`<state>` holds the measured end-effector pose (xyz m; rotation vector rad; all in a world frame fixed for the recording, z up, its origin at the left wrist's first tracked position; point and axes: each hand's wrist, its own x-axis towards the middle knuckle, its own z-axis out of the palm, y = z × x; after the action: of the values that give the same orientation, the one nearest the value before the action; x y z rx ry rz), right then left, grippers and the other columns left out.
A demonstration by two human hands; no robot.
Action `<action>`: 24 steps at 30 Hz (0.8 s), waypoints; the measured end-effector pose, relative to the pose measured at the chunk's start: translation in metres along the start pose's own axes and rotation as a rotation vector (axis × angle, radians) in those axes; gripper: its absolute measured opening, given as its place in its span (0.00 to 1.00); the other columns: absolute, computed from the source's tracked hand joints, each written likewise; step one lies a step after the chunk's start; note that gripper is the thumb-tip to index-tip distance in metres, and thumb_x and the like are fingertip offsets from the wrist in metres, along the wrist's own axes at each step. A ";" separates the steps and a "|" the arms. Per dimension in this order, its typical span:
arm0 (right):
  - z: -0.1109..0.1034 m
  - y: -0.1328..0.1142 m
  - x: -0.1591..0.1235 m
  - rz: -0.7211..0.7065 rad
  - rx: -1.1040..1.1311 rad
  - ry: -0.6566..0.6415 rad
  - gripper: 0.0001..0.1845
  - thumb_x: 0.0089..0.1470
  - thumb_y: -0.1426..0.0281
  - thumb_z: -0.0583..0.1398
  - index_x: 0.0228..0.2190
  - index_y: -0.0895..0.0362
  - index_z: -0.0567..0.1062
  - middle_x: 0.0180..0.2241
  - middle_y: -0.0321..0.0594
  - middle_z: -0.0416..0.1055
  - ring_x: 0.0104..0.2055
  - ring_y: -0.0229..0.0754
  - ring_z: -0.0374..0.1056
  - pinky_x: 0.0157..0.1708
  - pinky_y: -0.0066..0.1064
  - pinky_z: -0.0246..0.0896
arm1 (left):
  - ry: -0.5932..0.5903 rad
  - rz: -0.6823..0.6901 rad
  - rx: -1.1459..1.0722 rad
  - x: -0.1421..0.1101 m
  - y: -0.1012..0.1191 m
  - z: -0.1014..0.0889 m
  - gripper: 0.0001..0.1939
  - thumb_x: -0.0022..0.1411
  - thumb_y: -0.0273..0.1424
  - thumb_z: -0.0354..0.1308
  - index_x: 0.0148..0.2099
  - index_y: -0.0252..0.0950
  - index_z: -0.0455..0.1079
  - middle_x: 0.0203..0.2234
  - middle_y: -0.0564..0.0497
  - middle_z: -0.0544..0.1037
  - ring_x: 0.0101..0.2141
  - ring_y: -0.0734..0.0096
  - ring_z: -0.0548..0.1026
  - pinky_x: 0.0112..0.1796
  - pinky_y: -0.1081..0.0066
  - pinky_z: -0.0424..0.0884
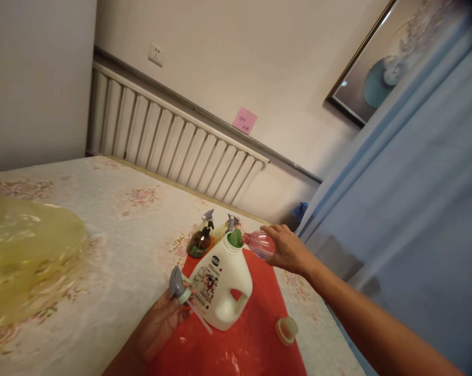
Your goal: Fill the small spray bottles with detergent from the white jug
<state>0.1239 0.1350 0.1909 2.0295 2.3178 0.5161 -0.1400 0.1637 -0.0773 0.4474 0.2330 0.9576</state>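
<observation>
1. The jug (222, 287) is white and bulky, with a looped handle and a dark, picture-printed label; it stands on the red mat (259, 337), leaning in my sight of it.
2. The bottle (262, 244) is clear and pinkish with a red neck, tipped nearly on its side, its mouth at the jug's opening. The right hand (286, 250) is wrapped around its base end.
3. The left hand (161, 321) holds the grey spray head (177, 284) in its fingers, just beside the jug, with the thin tube (199, 317) slanting down in front of it.
4. A green piece (234, 238) sits in the jug's opening. Beyond stands a dark pump bottle (199, 244); I can't tell how full it is.
5. A pale cap (286, 330) lies near the mat's right edge.
6. The jug's contents are hidden by its opaque wall. Two grey sprayers (231, 223) behind are partly covered, and the yellow see-through thing (32, 250) is cut off at left.
</observation>
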 end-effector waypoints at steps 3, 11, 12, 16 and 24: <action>-0.003 -0.001 0.000 -0.011 -0.009 0.003 0.36 0.43 0.70 0.65 0.56 0.56 0.69 0.47 0.47 0.72 0.46 0.51 0.63 0.45 0.36 0.58 | 0.000 -0.002 -0.005 0.000 0.000 0.001 0.12 0.57 0.26 0.66 0.45 0.40 0.76 0.41 0.49 0.82 0.40 0.65 0.80 0.39 0.70 0.76; -0.012 -0.003 0.001 0.002 -0.051 -0.026 0.34 0.42 0.70 0.66 0.54 0.54 0.70 0.45 0.46 0.72 0.44 0.51 0.63 0.42 0.35 0.57 | -0.008 -0.013 -0.009 0.002 -0.002 -0.004 0.15 0.58 0.26 0.67 0.48 0.40 0.74 0.43 0.48 0.81 0.40 0.66 0.79 0.40 0.70 0.75; -0.013 -0.003 0.002 0.003 -0.062 -0.039 0.36 0.41 0.71 0.65 0.54 0.55 0.69 0.46 0.46 0.72 0.45 0.51 0.62 0.42 0.35 0.57 | -0.016 -0.015 -0.011 0.003 -0.003 -0.006 0.15 0.58 0.27 0.67 0.48 0.40 0.74 0.43 0.48 0.81 0.40 0.66 0.79 0.40 0.70 0.75; -0.016 -0.001 0.002 -0.005 -0.084 -0.066 0.37 0.41 0.71 0.64 0.56 0.57 0.68 0.49 0.48 0.70 0.47 0.52 0.62 0.43 0.36 0.57 | -0.046 -0.017 -0.018 0.007 -0.006 -0.015 0.15 0.60 0.27 0.65 0.50 0.41 0.73 0.45 0.49 0.80 0.42 0.68 0.79 0.41 0.70 0.76; -0.023 -0.003 0.002 -0.004 -0.121 -0.095 0.36 0.45 0.68 0.64 0.57 0.56 0.66 0.51 0.48 0.69 0.48 0.52 0.62 0.44 0.36 0.56 | -0.084 -0.014 -0.020 0.009 -0.007 -0.019 0.16 0.61 0.26 0.64 0.51 0.41 0.73 0.46 0.49 0.79 0.43 0.69 0.78 0.42 0.71 0.75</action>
<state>0.1152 0.1309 0.2122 1.9506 2.1805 0.5340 -0.1371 0.1722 -0.0976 0.4661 0.1501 0.9246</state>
